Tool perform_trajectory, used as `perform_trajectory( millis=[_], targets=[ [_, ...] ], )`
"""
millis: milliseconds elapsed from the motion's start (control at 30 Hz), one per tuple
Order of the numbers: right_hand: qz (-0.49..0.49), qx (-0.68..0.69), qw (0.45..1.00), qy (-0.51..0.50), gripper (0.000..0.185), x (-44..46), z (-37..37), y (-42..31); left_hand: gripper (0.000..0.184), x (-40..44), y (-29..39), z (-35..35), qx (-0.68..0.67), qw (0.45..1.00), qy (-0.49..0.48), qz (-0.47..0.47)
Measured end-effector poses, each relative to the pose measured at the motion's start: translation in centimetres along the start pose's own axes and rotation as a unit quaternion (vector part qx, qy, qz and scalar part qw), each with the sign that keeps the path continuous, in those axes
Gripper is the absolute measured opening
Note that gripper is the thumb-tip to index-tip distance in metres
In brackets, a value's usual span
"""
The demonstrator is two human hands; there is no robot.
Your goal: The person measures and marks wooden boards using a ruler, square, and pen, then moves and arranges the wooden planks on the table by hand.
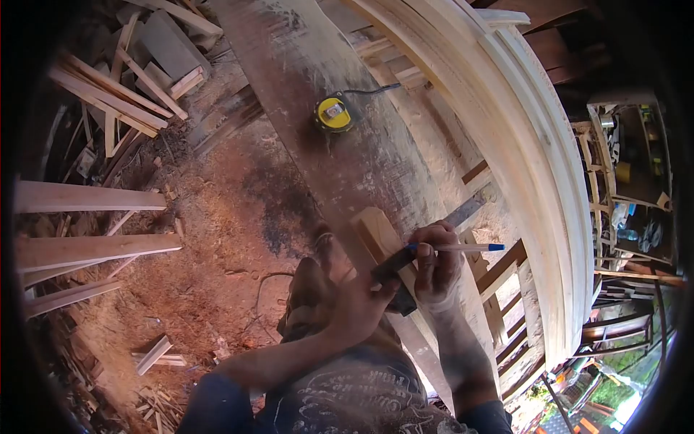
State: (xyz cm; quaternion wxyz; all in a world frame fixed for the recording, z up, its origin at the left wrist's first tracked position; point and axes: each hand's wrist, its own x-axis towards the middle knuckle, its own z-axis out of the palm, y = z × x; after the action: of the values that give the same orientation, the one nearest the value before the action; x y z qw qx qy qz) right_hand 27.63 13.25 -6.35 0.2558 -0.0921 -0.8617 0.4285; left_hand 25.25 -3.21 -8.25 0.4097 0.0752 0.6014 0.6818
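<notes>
My left hand (358, 307) is closed around a dark block-like handle (392, 266), which lies across a short wooden piece (379, 233). Between the fingers of my right hand (437, 271) is a white pen (470, 247) with blue ends, pointing right. A flat metal blade (465, 211) sticks out beyond my right hand; whether it joins the dark handle is hidden by the fingers. Farther up the long plank (289, 72) sits a yellow and black tape measure (333, 113).
Long pale curved boards (506, 108) run down the right side. Wood offcuts (119, 94) are piled at upper left, and several planks (94, 197) jut in from the left. Sawdust covers the floor (210, 289). Shelves (636, 195) stand at far right.
</notes>
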Motion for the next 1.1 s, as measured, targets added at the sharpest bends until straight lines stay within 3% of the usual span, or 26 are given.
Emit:
perform_trajectory(
  millis=[533, 833, 933, 1000, 1100],
  targets=[
    [0.024, 0.045, 0.999, 0.01, 0.014, -0.6, 0.3, 0.4, 0.021, -0.2, -1.5, 0.1, -0.082, 0.996, -0.01, -0.033],
    [0.032, 0.023, 0.999, -0.01, 0.012, -0.2, 0.1, 0.3, 0.027, 0.0, -0.3, 0.1, 0.033, 0.999, 0.0, -0.017],
    [0.026, 0.023, 0.999, -0.009, 0.005, -0.1, 0.1, 0.2, 0.028, -0.1, 0.2, 0.4, -0.029, 0.999, 0.007, -0.017],
    [0.021, 0.008, 1.0, -0.013, 0.014, 0.1, -0.1, 0.1, 0.027, -0.1, -0.3, 0.4, -0.058, 0.998, 0.001, -0.015],
    [0.037, 0.014, 0.999, -0.005, 0.012, 0.0, 0.0, -0.1, 0.027, -0.2, 0.1, 0.2, -0.074, 0.997, -0.006, -0.031]
  ],
)
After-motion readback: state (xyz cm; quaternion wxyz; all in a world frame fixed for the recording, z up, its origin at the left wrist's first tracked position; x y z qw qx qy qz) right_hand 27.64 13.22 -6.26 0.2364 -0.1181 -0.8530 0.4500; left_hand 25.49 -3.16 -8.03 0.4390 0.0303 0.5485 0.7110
